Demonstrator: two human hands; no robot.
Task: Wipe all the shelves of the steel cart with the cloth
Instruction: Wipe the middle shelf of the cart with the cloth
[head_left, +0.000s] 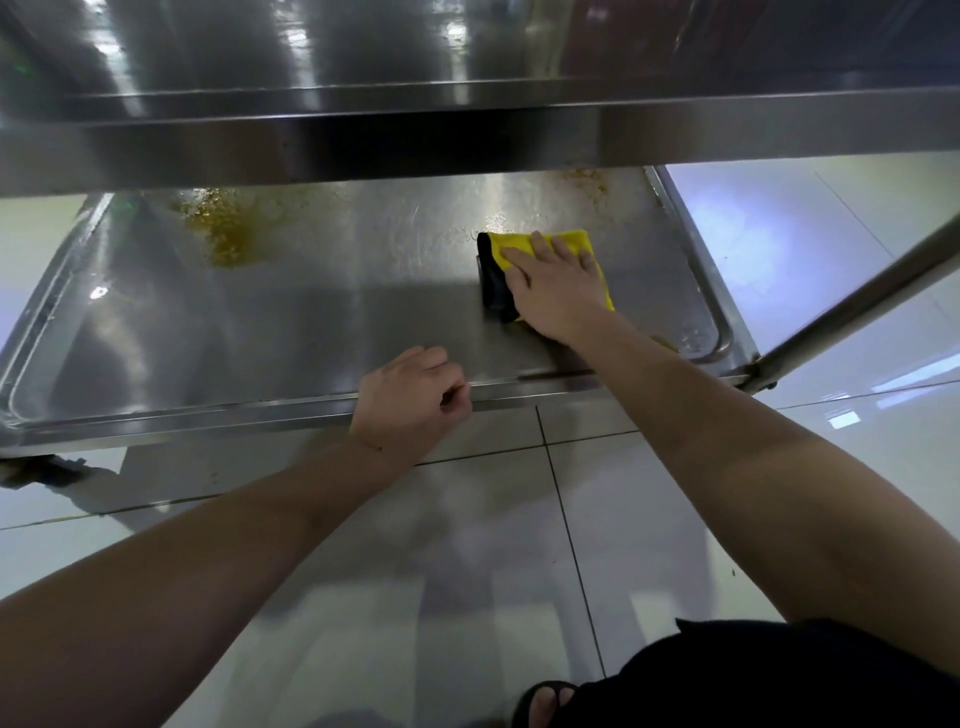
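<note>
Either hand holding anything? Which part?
Right hand presses flat on the yellow cloth, not gripping. Left hand grips the lower shelf's front rim.

The cloth (563, 247) is yellow on top with a dark underside folded up along its left edge; it lies flat on the right half of the cart's lower shelf (311, 312). That steel shelf has a raised rim and yellowish-brown smears, perhaps grease, near its back. An upper shelf (467, 140) overhangs it.
</note>
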